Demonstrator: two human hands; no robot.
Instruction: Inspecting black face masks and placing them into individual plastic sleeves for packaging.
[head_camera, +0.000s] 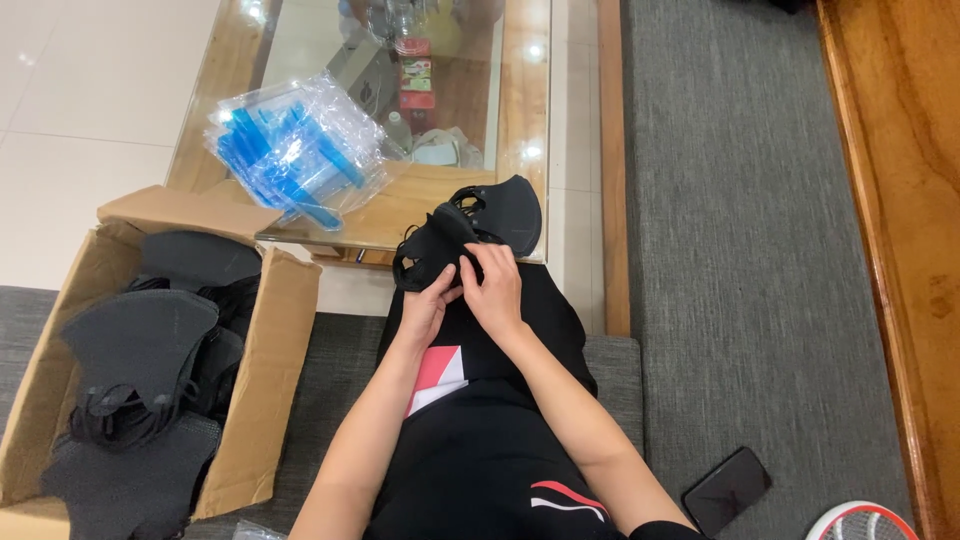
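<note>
Black masks (470, 232) pinched between fingers of left hand (428, 312), right hand (494, 290); grip apparently closed.

Both bare forearms reach forward and converge above the lap. Left hand (428, 308) and right hand (494, 290) touch side by side, fingers curled in a pinching grip, palms down.
</note>
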